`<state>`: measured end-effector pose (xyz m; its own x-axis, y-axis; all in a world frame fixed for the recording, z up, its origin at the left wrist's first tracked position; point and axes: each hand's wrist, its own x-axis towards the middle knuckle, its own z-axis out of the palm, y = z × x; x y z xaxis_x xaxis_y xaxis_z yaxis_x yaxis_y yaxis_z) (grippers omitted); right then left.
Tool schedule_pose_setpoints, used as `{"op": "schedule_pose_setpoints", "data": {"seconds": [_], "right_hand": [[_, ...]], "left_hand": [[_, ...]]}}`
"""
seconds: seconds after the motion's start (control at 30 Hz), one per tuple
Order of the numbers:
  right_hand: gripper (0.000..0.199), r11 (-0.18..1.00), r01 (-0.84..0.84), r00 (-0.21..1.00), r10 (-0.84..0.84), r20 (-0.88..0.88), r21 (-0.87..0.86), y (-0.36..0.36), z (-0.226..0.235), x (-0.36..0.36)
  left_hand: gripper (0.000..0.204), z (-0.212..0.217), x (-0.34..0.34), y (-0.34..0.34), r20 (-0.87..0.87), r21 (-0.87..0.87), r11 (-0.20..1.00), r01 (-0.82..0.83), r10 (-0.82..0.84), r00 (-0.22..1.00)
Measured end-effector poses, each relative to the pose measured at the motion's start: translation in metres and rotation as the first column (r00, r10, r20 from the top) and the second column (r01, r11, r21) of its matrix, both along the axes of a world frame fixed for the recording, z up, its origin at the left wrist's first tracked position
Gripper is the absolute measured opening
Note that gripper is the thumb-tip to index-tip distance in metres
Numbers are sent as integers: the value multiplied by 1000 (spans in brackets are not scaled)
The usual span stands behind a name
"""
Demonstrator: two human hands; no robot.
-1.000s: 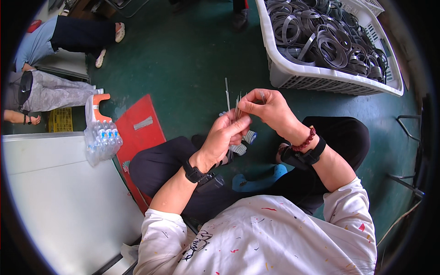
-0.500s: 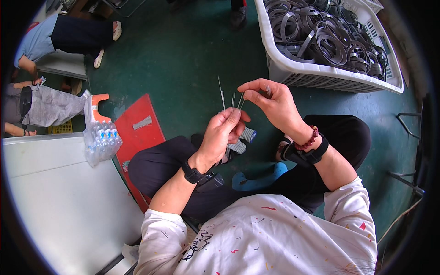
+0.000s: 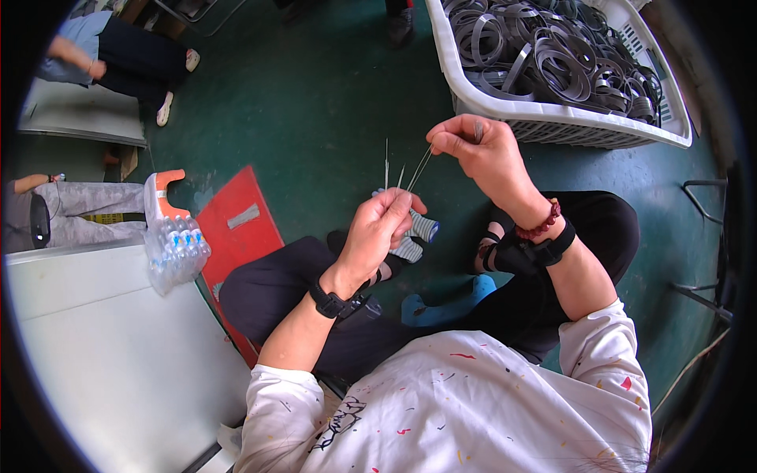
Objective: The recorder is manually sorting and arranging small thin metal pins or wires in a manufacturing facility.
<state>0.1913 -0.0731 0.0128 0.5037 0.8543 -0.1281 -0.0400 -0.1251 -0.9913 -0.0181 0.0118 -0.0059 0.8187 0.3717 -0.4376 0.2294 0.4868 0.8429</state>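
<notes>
Thin, pale wire-like strips (image 3: 420, 169) stand up from the left hand (image 3: 374, 232), in front of the person and above the floor; at least two slant across to the right hand (image 3: 485, 158). They look very light, springy along their length and easily bent, probably smooth enough to slide against one another. The firmest hold should be a thumb-and-finger pinch round the gathered lower part, with single strips best taken near the tip.

The left thumb presses against the bent forefinger, closed on the bunch. The right thumb and forefinger are pinched together on the upper ends of the slanting strips, the other fingers curled; a small greyish patch shows between them, perhaps more strips, but it is too small to be sure.

Farther out, a bundle of similar strips (image 3: 243, 216) lies on a red board (image 3: 262, 206) at left, beside wrapped bottles (image 3: 180, 244). Ahead to the right, a white crate (image 3: 544, 113) holds dark coiled bands (image 3: 564, 67).

A second ago the hands were nearly together at the bunch; now the right has drawn up and away, leaving a clear gap spanned by the strips. The bundle still lies on the board.
</notes>
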Motion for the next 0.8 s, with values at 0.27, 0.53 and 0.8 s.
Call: {"op": "schedule_pose_setpoints", "data": {"seconds": [0.27,0.53,0.8], "right_hand": [[24,995,0,974,-22,-227,-100,-6,10,9],[19,993,-34,995,23,-102,-113,-4,11,-9],[16,987,162,973,-156,-170,24,-4,11,8]], "left_hand": [[31,4,0,-1,4,-19,996,-90,90,996],[32,0,-1,-2,-3,-46,999,-19,19,1000],[32,-1,0,-3,-11,-35,999,9,-9,1000]]}}
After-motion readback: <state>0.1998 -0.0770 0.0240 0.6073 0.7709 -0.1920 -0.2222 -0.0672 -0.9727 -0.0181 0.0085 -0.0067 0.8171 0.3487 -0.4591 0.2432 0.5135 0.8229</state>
